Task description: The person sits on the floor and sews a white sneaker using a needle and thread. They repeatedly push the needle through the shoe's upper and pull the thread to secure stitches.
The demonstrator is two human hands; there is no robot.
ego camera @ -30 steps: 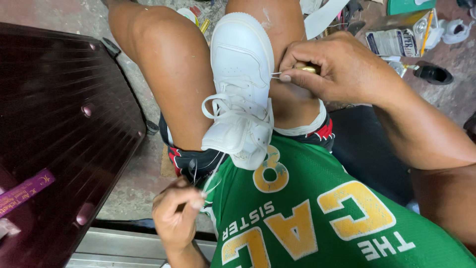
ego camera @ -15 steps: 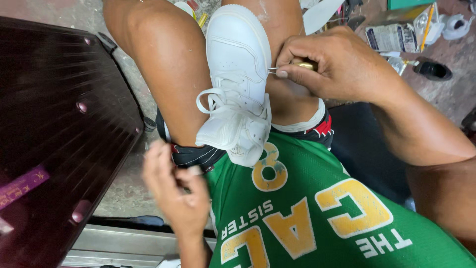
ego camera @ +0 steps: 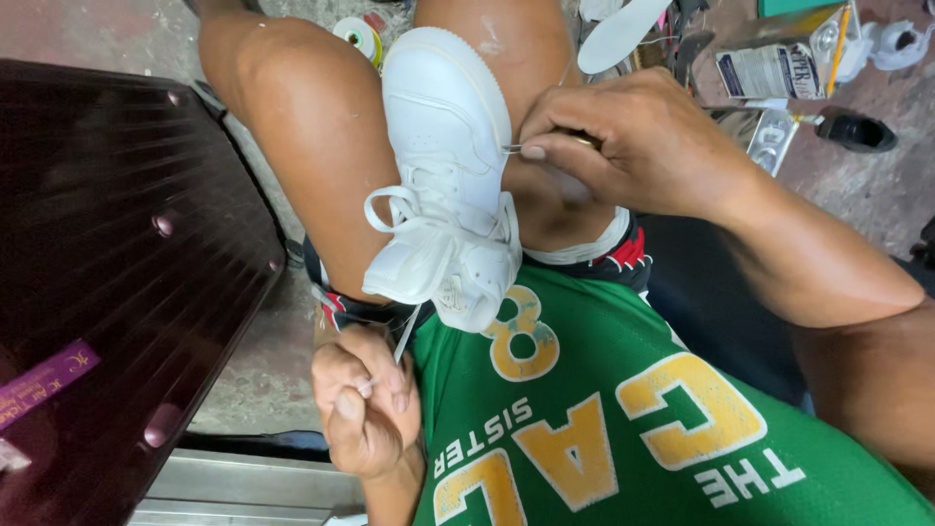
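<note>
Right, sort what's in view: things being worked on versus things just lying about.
In use:
white sneaker clamped between the knees
needle-like tool in right hand
white thread pulled by left hand

Lying about:
dark suitcase
loose insole
tape roll
small carton

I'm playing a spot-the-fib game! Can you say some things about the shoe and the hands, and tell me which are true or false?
1. The white shoe is clamped between the person's knees. True.
2. The right hand holds a hammer. False: it pinches a thin metal needle-like tool against the shoe's side.
3. The left hand grips a pale thread. True.
4. The shirt is blue. False: it is green with yellow letters.
</note>
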